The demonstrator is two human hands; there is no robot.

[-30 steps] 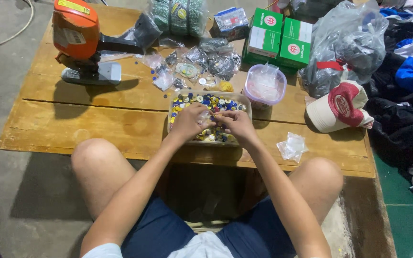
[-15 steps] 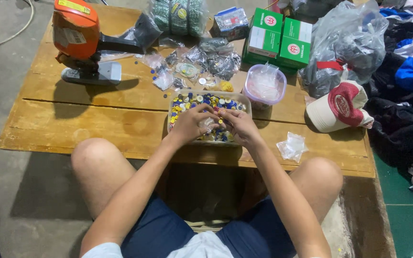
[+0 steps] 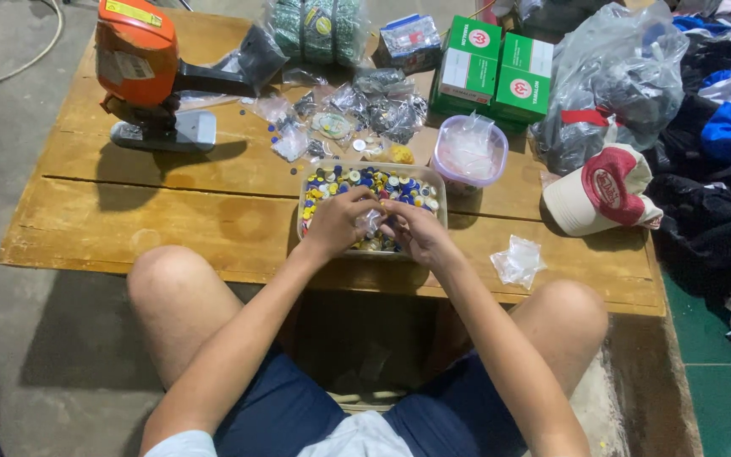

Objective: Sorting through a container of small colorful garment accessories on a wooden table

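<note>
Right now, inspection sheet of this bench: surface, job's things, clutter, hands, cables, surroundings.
Surface: low wooden table, worn planks.
Job's things: clear tray of mixed coloured buttons; small clear bag between both hands.
Clutter: orange machine, green boxes, round tub, cap, crumpled plastic, loose bags.
Hands: left hand and right hand over the tray, fingers pinching the bag.
Cables: white cable on the floor.
Surroundings: clothes pile at right.

A low wooden plank bench stands on a grey concrete floor, with green flooring at right, under even indoor light.
</note>
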